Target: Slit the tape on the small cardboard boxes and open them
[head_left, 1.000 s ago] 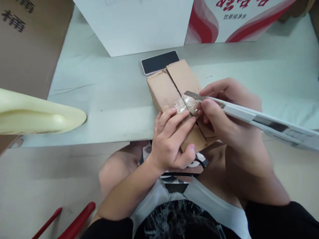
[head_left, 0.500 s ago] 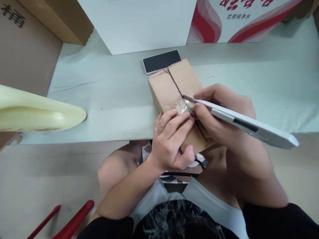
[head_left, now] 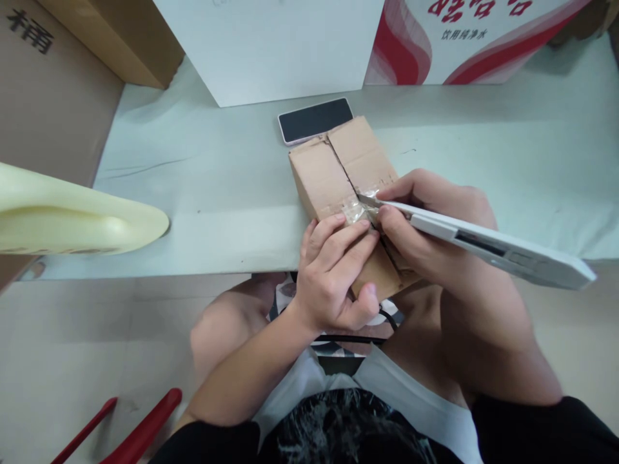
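Note:
A small brown cardboard box [head_left: 333, 171] lies at the table's near edge, partly overhanging it. Clear tape crosses its top seam. My left hand [head_left: 333, 274] is wrapped round the box's near left corner, fingers on top, thumb at the near end. My right hand [head_left: 430, 222] is closed on a white utility knife [head_left: 488, 245]. Its metal blade tip rests on the tape at the middle of the seam. The far half of the seam gapes open between the two flaps.
A phone [head_left: 315, 120] lies face up just behind the box. A large white box [head_left: 271, 45] and a red-and-white carton [head_left: 464, 38] stand at the back. Brown cartons [head_left: 53, 90] stand at the left, a pale yellow plastic piece [head_left: 72, 216] juts in. Red handles [head_left: 140, 432] show at bottom left.
The knife has swung down and closer to me, and its blade tip has slid a little nearer along the seam onto the tape. My left hand has stayed on the box.

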The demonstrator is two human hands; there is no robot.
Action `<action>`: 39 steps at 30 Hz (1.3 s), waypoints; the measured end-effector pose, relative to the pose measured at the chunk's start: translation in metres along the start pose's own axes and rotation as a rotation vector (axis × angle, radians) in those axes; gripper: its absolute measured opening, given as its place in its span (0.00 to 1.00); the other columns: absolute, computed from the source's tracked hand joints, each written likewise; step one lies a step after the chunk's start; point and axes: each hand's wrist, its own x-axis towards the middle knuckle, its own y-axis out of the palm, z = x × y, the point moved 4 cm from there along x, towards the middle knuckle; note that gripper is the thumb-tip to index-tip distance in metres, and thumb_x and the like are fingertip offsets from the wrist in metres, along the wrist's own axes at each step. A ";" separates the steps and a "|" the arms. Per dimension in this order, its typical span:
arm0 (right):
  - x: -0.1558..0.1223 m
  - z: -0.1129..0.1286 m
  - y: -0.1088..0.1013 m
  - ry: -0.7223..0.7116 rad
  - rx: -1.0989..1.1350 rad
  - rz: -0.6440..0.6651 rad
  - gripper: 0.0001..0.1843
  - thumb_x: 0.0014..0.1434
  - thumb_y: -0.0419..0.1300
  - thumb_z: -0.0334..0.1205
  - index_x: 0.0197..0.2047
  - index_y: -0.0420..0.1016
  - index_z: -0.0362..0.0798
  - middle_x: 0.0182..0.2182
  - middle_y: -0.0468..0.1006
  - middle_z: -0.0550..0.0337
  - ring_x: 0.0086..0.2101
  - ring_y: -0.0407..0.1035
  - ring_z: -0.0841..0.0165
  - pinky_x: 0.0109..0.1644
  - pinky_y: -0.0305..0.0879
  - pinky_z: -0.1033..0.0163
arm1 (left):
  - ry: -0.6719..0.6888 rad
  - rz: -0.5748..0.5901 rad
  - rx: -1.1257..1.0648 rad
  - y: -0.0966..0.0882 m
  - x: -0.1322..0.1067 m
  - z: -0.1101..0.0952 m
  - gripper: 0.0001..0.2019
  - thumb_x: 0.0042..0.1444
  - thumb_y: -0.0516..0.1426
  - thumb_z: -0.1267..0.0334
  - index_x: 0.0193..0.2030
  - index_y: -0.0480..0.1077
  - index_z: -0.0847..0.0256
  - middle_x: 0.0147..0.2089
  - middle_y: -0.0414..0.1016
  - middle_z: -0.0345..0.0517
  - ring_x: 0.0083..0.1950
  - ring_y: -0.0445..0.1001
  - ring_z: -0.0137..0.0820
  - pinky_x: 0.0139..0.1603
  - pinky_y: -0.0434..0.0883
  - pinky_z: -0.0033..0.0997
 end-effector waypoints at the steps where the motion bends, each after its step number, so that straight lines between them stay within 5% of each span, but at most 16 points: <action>1: 0.000 0.001 0.000 0.001 0.002 0.003 0.05 0.61 0.62 0.41 0.39 0.78 0.52 0.27 0.82 0.62 0.25 0.73 0.69 0.35 0.71 0.61 | 0.000 0.000 -0.003 0.000 0.000 0.000 0.27 0.68 0.50 0.52 0.66 0.75 0.61 0.62 0.81 0.54 0.69 0.71 0.50 0.74 0.66 0.57; 21: 0.006 0.008 -0.001 -0.009 -0.052 0.037 0.06 0.55 0.61 0.40 0.34 0.79 0.50 0.22 0.79 0.62 0.22 0.69 0.70 0.29 0.61 0.63 | -0.005 -0.007 -0.016 0.000 0.000 0.000 0.26 0.67 0.50 0.53 0.64 0.76 0.62 0.60 0.82 0.56 0.67 0.73 0.51 0.73 0.67 0.58; 39: -0.019 0.025 -0.030 -0.122 -0.066 0.034 0.06 0.59 0.61 0.38 0.31 0.78 0.49 0.20 0.76 0.67 0.19 0.64 0.77 0.26 0.58 0.66 | 0.070 0.043 -0.014 -0.007 0.001 0.004 0.25 0.65 0.49 0.54 0.63 0.76 0.58 0.61 0.83 0.51 0.68 0.73 0.48 0.72 0.71 0.53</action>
